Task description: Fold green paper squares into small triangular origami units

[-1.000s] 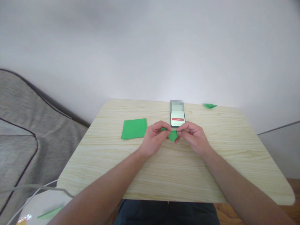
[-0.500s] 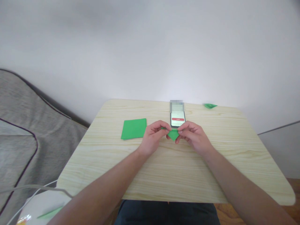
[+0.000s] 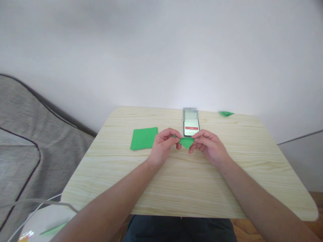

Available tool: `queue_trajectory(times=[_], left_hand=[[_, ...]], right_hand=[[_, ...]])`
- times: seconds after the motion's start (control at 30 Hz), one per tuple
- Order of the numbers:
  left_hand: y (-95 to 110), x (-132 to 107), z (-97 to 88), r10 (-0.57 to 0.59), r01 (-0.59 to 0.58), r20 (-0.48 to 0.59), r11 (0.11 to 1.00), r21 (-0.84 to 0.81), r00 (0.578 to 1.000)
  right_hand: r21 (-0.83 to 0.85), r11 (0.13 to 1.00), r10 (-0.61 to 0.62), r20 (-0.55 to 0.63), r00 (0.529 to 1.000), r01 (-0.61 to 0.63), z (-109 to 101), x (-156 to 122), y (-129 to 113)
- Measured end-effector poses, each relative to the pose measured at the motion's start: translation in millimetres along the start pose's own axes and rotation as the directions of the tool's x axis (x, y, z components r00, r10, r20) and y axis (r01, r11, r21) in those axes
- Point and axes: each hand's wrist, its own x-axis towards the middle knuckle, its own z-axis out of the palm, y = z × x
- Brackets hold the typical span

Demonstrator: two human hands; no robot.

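Observation:
A small folded piece of green paper hangs between my two hands, its lower edge coming to a point. My left hand pinches its left end between thumb and forefinger. On the other end, the thumb and forefinger of my right hand are closed the same way. My fingers hide both ends of the paper. Just beyond it lies a phone with a lit screen and a red bar. A stack of green paper sheets rests to the left of my left hand.
A folded green paper shape lies at the back edge of the wooden table, by the white wall. Grey fabric stands left of the table. At lower left, a cable crosses above a white surface holding another green piece.
My hands have moved slightly apart, the left one a little leftward. More of the green paper's width shows between the fingertips. The other things have stayed in place.

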Motion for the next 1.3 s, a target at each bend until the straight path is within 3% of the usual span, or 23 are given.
queue_trajectory(times=[0.87,1.3], left_hand=[[3.4,2.6,1.2,0.011,-0.012,-0.056,1.0,-0.001,0.998],[2.9,-0.3,3.8,0.015,-0.016,0.021,0.999,0.048,1.0]], right_hand=[[-0.063,0.988,-0.143,-0.058,0.988,0.14,-2.6,2.0,3.4],[-0.071,0.987,-0.143,0.003,0.99,0.143,-3.7,1.9,5.2]])
